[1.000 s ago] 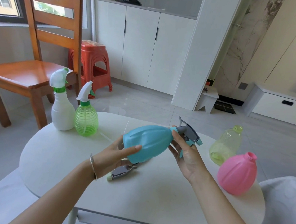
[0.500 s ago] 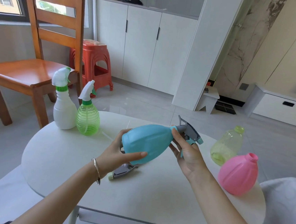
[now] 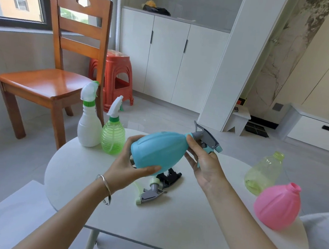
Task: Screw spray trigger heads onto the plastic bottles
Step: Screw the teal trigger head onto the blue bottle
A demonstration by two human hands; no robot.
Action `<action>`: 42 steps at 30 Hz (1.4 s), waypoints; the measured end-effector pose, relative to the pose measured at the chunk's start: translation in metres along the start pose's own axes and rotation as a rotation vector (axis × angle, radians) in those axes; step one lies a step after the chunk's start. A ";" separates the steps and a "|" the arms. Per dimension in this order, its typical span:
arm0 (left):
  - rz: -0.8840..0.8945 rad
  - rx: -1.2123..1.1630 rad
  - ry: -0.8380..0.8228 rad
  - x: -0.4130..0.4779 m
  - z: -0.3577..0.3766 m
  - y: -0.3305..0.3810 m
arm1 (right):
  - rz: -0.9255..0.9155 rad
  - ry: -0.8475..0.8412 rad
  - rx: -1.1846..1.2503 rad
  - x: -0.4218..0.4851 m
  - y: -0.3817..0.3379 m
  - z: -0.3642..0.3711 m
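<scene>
Here, the left hand [image 3: 129, 169] is cupping the blue bottle's [image 3: 157, 149] base while the right hand [image 3: 204, 162] is pinching its trigger head [image 3: 206, 137] at the collar; light, smooth plastic, likely slippery, best gripped around its belly above the bench [image 3: 171, 215].

A: We see a sky-blue ribbed plastic bottle [image 3: 158, 150] at the centre of the frame, its grey trigger head [image 3: 205, 137] tipped with teal.

B: To its left we see an opaque white plastic bottle [image 3: 89, 130] and a translucent green ribbed bottle [image 3: 112, 139], both with white-and-green sprayers.

A: At right we make out a pale yellow-green clear bottle [image 3: 262, 173] and a bright pink ribbed bottle [image 3: 277, 206].

B: All on a white round table [image 3: 170, 221].
</scene>
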State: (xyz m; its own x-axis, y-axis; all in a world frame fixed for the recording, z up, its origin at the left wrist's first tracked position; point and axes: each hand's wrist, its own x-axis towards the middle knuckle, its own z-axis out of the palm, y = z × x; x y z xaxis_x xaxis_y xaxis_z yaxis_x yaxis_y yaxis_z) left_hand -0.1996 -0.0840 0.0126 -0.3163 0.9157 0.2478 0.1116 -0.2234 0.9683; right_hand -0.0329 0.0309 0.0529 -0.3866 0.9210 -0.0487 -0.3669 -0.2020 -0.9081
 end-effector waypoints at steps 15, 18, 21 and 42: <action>-0.270 -0.148 -0.310 -0.025 -0.108 0.027 | -0.085 -0.426 -0.345 0.003 0.006 0.120; -0.201 -0.089 -0.151 -0.032 -0.125 0.020 | -0.083 -0.395 -0.387 0.000 0.022 0.148; -0.147 -0.039 0.081 -0.036 -0.146 0.009 | -0.009 -0.387 -0.471 -0.006 0.048 0.165; -0.097 0.318 0.479 -0.023 -0.187 -0.083 | 0.088 -0.521 -0.626 0.003 0.173 0.203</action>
State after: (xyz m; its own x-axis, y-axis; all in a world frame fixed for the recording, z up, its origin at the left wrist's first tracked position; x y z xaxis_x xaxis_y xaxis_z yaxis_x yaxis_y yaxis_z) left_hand -0.3776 -0.1492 -0.0676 -0.7220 0.6571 0.2166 0.3146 0.0329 0.9487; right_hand -0.2694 -0.0693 -0.0199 -0.7920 0.6064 -0.0713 0.1643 0.0992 -0.9814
